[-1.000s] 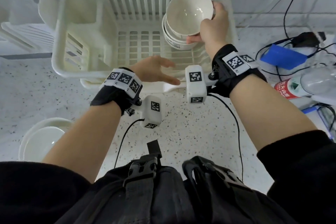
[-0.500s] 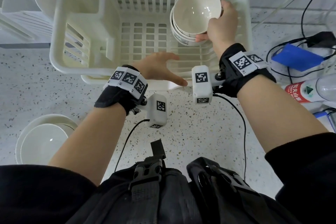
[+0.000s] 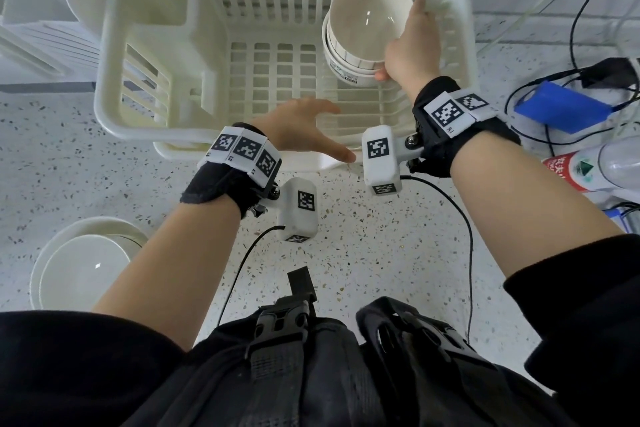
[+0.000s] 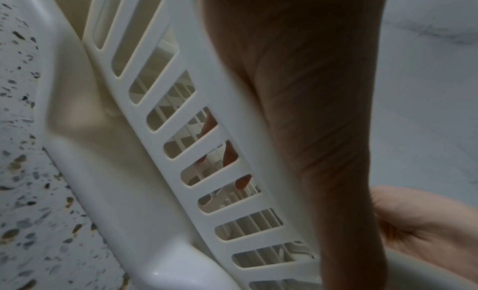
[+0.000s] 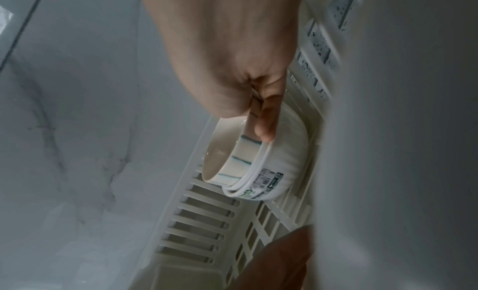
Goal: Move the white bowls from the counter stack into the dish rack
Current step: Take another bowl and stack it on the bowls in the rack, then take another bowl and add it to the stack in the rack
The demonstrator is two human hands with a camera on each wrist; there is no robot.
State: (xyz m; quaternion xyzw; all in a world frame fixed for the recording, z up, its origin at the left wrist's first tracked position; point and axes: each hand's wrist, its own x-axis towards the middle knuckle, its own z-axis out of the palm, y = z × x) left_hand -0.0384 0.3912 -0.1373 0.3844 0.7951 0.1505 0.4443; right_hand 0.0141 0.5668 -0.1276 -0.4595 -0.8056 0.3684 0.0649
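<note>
A white dish rack (image 3: 104, 87) stands at the back of the speckled counter. Against its right wall lean nested white bowls (image 3: 349, 59), tilted with their openings towards me. My right hand (image 3: 401, 42) grips the rim of the top bowl (image 3: 367, 17), which sits in the ones under it. In the right wrist view, one of its fingers (image 5: 266, 127) lies across that bowl's (image 5: 232, 157) rim. My left hand (image 3: 311, 128) rests flat on the rack's front rim, fingers straight and holding nothing. The counter stack (image 3: 83, 267) is at the lower left.
A blue box (image 3: 561, 107) with black cables and a red-labelled bottle (image 3: 588, 166) lie right of the rack. A white slatted tray (image 3: 41, 45) is to the rack's left. Speckled counter (image 3: 363, 253) stretches between the rack and my body.
My right hand has lowered the bowl into the nested bowls in the rack. The left hand has stayed on the front rim.
</note>
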